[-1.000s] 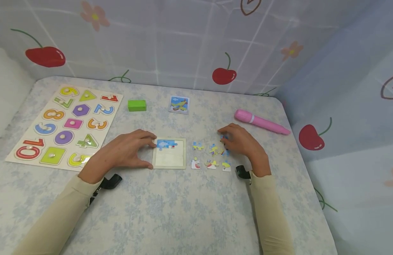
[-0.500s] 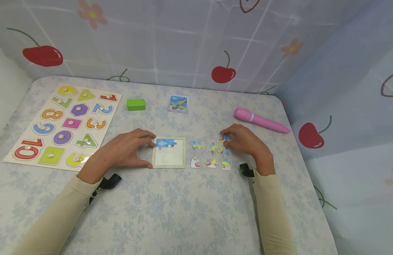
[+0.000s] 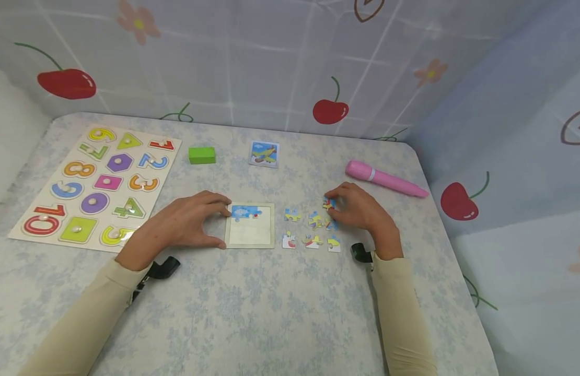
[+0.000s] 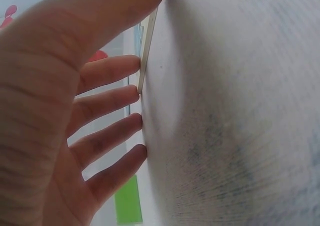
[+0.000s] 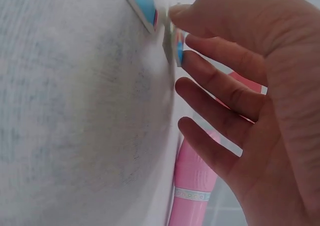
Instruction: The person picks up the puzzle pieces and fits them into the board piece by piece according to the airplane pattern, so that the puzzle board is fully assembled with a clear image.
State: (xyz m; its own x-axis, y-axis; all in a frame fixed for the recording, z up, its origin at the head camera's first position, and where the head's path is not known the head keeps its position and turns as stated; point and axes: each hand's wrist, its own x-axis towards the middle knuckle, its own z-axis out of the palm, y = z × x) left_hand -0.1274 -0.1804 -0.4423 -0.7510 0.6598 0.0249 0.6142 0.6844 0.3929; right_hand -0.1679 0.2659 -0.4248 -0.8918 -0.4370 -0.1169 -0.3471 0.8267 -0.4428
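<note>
My left hand rests at the left edge of a square puzzle tray, its thumb at the near corner and forefinger at the far one. In the left wrist view the fingers are spread, fingertips along the tray's thin edge. Joined blue sky pieces lie in the tray's upper left. My right hand pinches a jigsaw piece with blue and red on it between thumb and fingers, tilted in the right wrist view. Several loose jigsaw pieces lie in rows between tray and right hand.
A number-and-shape peg board lies at the left. Behind the tray are a green block and an airplane picture card. A pink pen-like stick lies beyond the right hand. Patterned curtains hang behind and to the right.
My right thumb and fingers have closed on the blue-and-red jigsaw piece, which now shows between them, nudged slightly left. The left hand has stayed at the tray.
</note>
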